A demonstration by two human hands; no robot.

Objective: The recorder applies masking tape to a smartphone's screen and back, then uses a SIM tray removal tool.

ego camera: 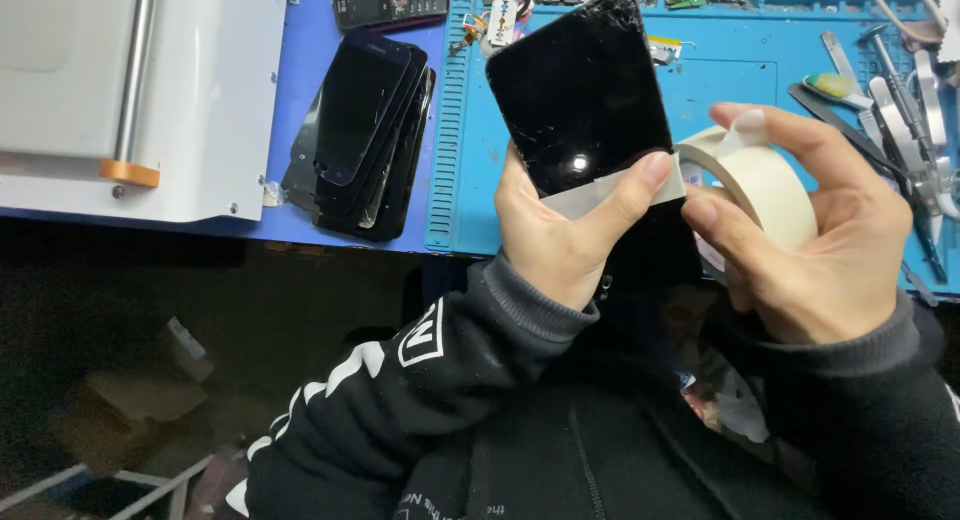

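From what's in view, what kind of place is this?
Probably a phone repair bench: a blue work mat, a stack of dark phone screens, hand tools. The left hand holds a cracked phone; the right hand holds masking tape.

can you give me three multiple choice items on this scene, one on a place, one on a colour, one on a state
1. Where does the stack of dark phone screens lie?
A. On the desk, left of the blue work mat
B. In the right hand
C. On top of the white machine

2. What colour is the roll of tape?
A. Bright red
B. Cream
C. Black

3. What state is the glass of the held phone in?
A. Cracked near its top edge
B. Wrapped fully in paper
C. Folded in half

Answers:
1. A, the stack rests between the white machine and the mat.
2. B, the roll in the right hand is cream, and a strip of it crosses the phone under the left hand thumb.
3. A, fine cracks spread across the top corner.
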